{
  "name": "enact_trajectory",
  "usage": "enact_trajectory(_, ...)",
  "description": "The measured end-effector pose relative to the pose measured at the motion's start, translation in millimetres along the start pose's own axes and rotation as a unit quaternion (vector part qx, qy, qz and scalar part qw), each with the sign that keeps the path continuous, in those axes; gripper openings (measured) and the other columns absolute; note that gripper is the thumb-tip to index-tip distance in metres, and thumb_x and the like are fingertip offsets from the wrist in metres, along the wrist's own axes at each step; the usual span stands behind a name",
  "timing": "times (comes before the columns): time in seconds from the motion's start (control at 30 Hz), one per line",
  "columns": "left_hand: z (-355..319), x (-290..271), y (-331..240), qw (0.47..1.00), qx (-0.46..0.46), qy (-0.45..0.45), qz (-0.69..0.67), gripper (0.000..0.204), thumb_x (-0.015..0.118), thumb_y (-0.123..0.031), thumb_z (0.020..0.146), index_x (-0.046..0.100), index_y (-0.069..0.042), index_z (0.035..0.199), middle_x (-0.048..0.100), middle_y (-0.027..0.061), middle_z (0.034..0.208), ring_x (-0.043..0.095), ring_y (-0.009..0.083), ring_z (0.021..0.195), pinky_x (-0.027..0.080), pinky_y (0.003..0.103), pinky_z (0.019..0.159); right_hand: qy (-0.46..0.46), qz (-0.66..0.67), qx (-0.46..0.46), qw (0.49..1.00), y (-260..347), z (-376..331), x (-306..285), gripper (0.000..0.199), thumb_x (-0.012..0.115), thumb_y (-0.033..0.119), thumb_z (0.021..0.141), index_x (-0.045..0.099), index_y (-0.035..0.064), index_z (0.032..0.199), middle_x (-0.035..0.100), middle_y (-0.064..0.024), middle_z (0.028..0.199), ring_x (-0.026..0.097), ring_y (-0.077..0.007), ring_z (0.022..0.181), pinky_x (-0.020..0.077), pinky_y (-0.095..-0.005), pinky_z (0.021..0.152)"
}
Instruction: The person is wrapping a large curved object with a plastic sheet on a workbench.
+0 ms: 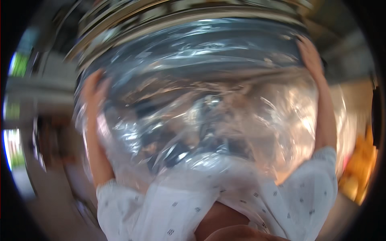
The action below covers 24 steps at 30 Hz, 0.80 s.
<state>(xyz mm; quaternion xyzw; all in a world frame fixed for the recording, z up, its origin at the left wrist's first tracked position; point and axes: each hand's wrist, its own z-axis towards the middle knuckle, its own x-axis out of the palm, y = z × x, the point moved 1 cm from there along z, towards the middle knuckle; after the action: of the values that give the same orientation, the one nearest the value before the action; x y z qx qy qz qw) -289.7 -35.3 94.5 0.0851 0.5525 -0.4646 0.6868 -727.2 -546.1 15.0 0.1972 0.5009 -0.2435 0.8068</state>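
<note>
At the far left edge, bright green and white patches (pixel 16 64) look like window light, too blurred to say more. Just right of them, the person's left hand (pixel 93 86) rises along the left flank of a large clear plastic bag (pixel 209 100). The palm lies flat against the film with the fingers pointing up and spread, so this grip reads as open and pressing rather than pinching. That suits a wide, slack sheet, which a flat hand can steady where a pinch would only bunch it. The left forearm runs down to a white cuff with small dark marks (pixel 116 193).

The bag fills the middle of the view, held up close in front of the head and stretched between the two hands. Its crinkled surface catches glare, and dark shapes show dimly through it; what they are I cannot tell. Above the bag, at the far side, curves a shiny metal rim (pixel 169 16), touching or just beyond the film's upper edge.

On the right, the right hand (pixel 311 56) reaches higher, its fingers curled onto the bag's upper right edge, apparently gripping the film, though blur hides the fingertips. Further right sits a blurred yellow-orange mass (pixel 360 160).
</note>
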Motion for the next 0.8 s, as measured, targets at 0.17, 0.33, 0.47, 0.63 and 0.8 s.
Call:
enact_trajectory(0.17, -26.5, 42.1, 30.4, 0.989, 0.084, 0.005, 0.122, 0.058, 0.063, -0.042, 0.075, 0.051, -0.005, 0.117, 0.048, 0.0139, 0.123, 0.047, 0.0318, 0.110, 0.038, 0.038, 0.091, 0.046, 0.046, 0.008, 0.998, -65.6, 7.1, 22.4, 0.043, 0.036, 0.027, 0.093, 0.037, 0.0088, 0.133, 0.033, -0.0101, 0.138, 0.026, -0.0255, 0.130, 0.0204, -0.0320, 0.105)
enact_trajectory(0.33, -56.3, 13.4, 1.9, 0.984, -0.001, 0.056, 0.168, 0.049, 0.063, -0.040, 0.075, 0.056, -0.008, 0.111, 0.055, 0.0100, 0.096, 0.055, 0.0280, 0.082, 0.044, 0.037, 0.074, 0.071, 0.099, 0.010, 0.993, -70.7, 21.2, 22.5, 0.044, 0.032, 0.027, 0.095, 0.033, 0.0106, 0.135, 0.030, -0.0114, 0.140, 0.021, -0.0234, 0.132, 0.0160, -0.0315, 0.107)
enact_trajectory(0.47, -17.9, 0.0, 8.1, 0.984, -0.080, 0.052, 0.152, 0.044, 0.061, -0.040, 0.077, 0.059, -0.007, 0.106, 0.058, 0.0110, 0.093, 0.057, 0.0287, 0.083, 0.044, 0.035, 0.074, 0.072, 0.071, 0.005, 0.995, -68.5, 21.5, 19.9, 0.044, 0.032, 0.028, 0.095, 0.033, 0.0105, 0.135, 0.030, -0.0118, 0.140, 0.022, -0.0244, 0.132, 0.0174, -0.0319, 0.106)
enact_trajectory(0.63, 20.2, 36.4, 78.7, 0.957, 0.102, -0.142, 0.230, 0.048, 0.056, -0.042, 0.081, 0.055, -0.007, 0.113, 0.053, 0.0132, 0.115, 0.052, 0.0308, 0.103, 0.043, 0.037, 0.084, 0.077, 0.013, -0.027, 0.997, -38.4, 21.5, 12.8, 0.045, 0.032, 0.028, 0.094, 0.032, 0.0109, 0.136, 0.031, -0.0119, 0.139, 0.026, -0.0274, 0.130, 0.0203, -0.0346, 0.105)
enact_trajectory(0.8, -21.3, 34.4, 78.0, 0.970, 0.005, -0.046, 0.239, 0.051, 0.051, -0.045, 0.083, 0.050, -0.011, 0.120, 0.051, 0.0138, 0.119, 0.049, 0.0336, 0.107, 0.043, 0.045, 0.083, 0.103, -0.008, -0.075, 0.992, -25.1, -2.5, -5.6, 0.046, 0.029, 0.028, 0.094, 0.031, 0.0093, 0.136, 0.028, -0.0111, 0.141, 0.023, -0.0273, 0.131, 0.0148, -0.0352, 0.107)
